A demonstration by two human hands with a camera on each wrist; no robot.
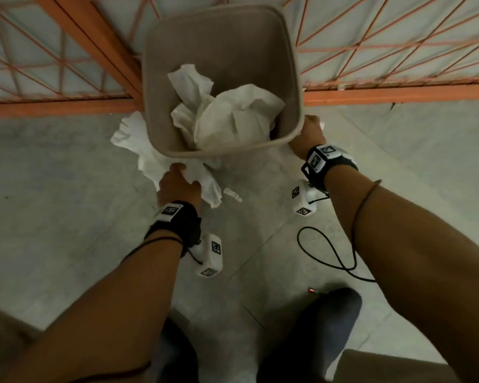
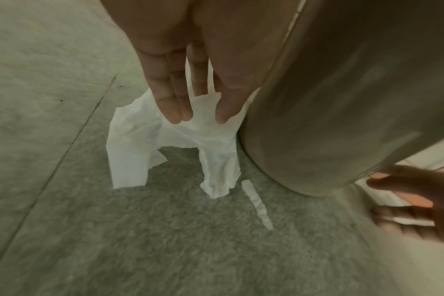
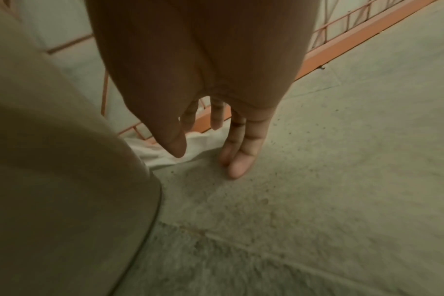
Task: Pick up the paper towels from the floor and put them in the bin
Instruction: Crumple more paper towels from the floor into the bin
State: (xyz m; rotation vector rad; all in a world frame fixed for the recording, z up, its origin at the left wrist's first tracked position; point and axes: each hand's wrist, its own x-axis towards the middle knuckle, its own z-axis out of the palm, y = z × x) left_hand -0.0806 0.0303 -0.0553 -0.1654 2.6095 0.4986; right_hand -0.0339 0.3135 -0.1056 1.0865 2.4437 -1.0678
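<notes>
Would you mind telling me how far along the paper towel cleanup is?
Done: crumpled towels already sit in the bin. In hand: the left hand holds a towel beside it. Left: a small strip on the floor and another towel near the open right hand.

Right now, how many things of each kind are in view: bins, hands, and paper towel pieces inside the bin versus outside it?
Bin: 1
Hands: 2, left hand and right hand
Crumpled towels in the bin: at least 2, overlapping, exact number unclear
Paper towel pieces outside the bin: 3, held towel, small strip, towel by the right hand
Total: at least 8
</notes>
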